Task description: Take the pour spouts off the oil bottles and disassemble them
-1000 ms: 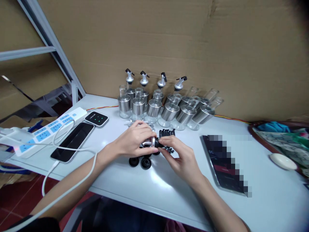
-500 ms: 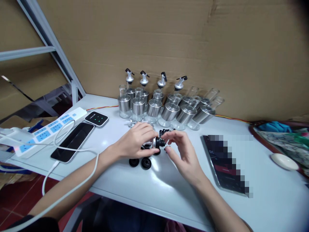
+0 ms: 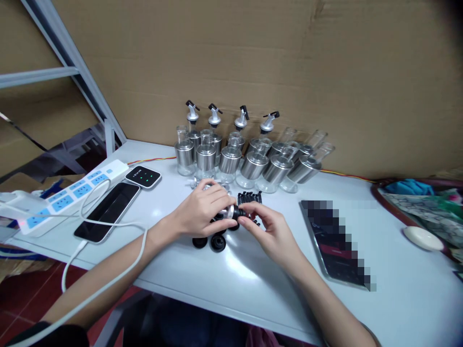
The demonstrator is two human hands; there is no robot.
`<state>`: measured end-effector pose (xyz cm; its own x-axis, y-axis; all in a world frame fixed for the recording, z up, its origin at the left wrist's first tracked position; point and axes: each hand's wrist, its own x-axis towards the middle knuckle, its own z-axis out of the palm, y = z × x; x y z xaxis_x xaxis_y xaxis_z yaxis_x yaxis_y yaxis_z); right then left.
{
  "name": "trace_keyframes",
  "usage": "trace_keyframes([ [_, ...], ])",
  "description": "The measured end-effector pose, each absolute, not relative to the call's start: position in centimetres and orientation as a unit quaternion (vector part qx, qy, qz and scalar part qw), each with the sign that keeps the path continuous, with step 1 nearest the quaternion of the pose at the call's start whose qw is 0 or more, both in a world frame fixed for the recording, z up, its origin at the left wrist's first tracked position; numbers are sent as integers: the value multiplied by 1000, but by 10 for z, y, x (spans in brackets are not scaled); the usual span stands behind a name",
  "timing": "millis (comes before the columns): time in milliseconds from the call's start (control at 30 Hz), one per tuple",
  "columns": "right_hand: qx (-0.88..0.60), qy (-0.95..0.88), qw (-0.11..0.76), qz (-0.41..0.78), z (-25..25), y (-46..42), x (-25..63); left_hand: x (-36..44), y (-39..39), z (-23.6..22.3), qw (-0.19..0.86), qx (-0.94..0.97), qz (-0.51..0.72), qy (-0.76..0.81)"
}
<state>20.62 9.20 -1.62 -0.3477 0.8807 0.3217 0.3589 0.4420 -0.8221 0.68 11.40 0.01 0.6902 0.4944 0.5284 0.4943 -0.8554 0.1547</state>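
My left hand (image 3: 202, 209) is closed around a silver pourer spout (image 3: 230, 212), mostly hidden under the fingers, with its black ribbed stopper end facing right. My right hand (image 3: 269, 222) pinches that black end between thumb and fingertips. Just below the left hand, black round stopper pieces (image 3: 218, 243) lie on the table. Behind the right fingers sits a group of small black levers (image 3: 249, 197). Silver spout parts (image 3: 194, 183) lie beyond the left hand, partly covered by it.
Glass bottles with steel sleeves (image 3: 254, 165) stand in rows at the back; several carry pourer spouts (image 3: 214, 115). On the left are a power strip (image 3: 74, 193), a phone (image 3: 108, 212), a small black device (image 3: 143, 177) and a white cable (image 3: 135, 258). Another phone (image 3: 333, 250) lies right.
My right thumb and fingers, apart from the stopper before, have closed on its black end. The left hand keeps its hold on the spout. More of the black levers shows.
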Motion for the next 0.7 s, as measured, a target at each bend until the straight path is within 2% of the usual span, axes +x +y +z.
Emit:
trace_keyframes([
  [167,-379,-768,435,279,-20,93,206,7,114,-2,21,915,288,282],
  [433,-335,-764,474,281,-21,95,208,8,115,-7,26,915,290,279],
  [700,-377,-694,471,393,-14,92,207,10,115,-7,7,914,298,274],
])
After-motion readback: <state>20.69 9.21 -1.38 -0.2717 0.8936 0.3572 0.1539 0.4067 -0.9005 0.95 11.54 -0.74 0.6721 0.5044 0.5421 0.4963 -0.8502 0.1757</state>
